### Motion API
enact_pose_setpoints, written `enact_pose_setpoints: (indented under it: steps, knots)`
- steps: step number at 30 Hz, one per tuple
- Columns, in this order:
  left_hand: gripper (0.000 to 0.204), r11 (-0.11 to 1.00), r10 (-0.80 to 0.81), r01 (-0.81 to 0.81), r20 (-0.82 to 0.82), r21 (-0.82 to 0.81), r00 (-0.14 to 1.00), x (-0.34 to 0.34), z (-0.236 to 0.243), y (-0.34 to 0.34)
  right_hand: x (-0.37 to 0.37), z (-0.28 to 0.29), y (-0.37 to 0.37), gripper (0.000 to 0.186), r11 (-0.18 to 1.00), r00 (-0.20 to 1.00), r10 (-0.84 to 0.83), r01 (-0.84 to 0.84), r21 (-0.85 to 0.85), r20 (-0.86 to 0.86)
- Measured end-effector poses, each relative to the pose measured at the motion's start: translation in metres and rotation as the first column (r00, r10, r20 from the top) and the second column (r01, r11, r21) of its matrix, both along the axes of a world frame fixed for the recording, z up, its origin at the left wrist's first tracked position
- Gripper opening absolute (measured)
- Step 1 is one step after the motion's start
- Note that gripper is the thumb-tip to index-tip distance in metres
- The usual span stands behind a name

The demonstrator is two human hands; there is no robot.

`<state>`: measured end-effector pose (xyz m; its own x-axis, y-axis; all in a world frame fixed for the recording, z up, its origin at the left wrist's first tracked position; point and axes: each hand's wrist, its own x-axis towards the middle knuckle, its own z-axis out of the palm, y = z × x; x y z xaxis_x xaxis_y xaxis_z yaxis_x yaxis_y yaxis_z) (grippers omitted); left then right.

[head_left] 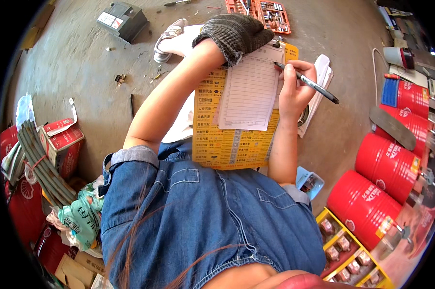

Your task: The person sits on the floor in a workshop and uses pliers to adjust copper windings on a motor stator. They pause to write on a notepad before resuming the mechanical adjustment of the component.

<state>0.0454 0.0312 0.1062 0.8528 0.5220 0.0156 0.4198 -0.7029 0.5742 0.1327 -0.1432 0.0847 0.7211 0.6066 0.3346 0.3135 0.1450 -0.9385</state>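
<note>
My left hand, in a dark knitted work glove, lies across the top of a clipboard with its fingers bent over the top edge; the fingertips are partly hidden. A white ruled form is held under the black clip. Beneath the paper, the yellow printed board rests on my lap. My right hand is closed around a black-and-grey marker pen, its tip at the form's upper right edge. The form's rows look mostly blank.
An orange socket set case lies open beyond my left hand, and a car battery stands at the far left. Red drums line the right side beside a yellow compartment rack. Hoses and a red carton are at left.
</note>
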Motion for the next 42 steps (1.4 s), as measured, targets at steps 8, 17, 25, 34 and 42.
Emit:
enact_pose_setpoints:
  steps: [8, 17, 25, 34, 42]
  knots:
    - [0.048, 0.999, -0.018, 0.017, 0.02, 0.051, 1.0, 0.001, -0.004, 0.003, -0.002, -0.003, -0.003, 0.018, 0.998, 0.984, -0.026, 0.036, -0.051, 0.177]
    - [0.048, 1.0, -0.022, 0.021, 0.048, 0.008, 0.999, 0.006, -0.014, 0.005, -0.001, -0.002, 0.002, 0.02, 0.999, 0.989, -0.021, 0.015, 0.04, 0.148]
    - [0.047, 1.0, -0.008, 0.007, 0.08, 0.01, 0.997, 0.006, -0.018, 0.005, 0.002, -0.003, 0.0, 0.02, 0.999, 0.98, -0.014, 0.022, -0.039, 0.201]
    - [0.047, 1.0, -0.022, 0.022, 0.069, 0.007, 0.997, 0.004, -0.013, 0.005, 0.004, -0.003, -0.002, 0.02, 0.993, 0.956, -0.066, 0.091, -0.073, 0.286]
    - [0.049, 0.995, 0.002, -0.001, 0.014, -0.101, 1.0, 0.005, -0.009, 0.009, -0.034, 0.03, -0.001, 0.009, 0.998, 0.981, 0.063, -0.057, -0.036, 0.185]
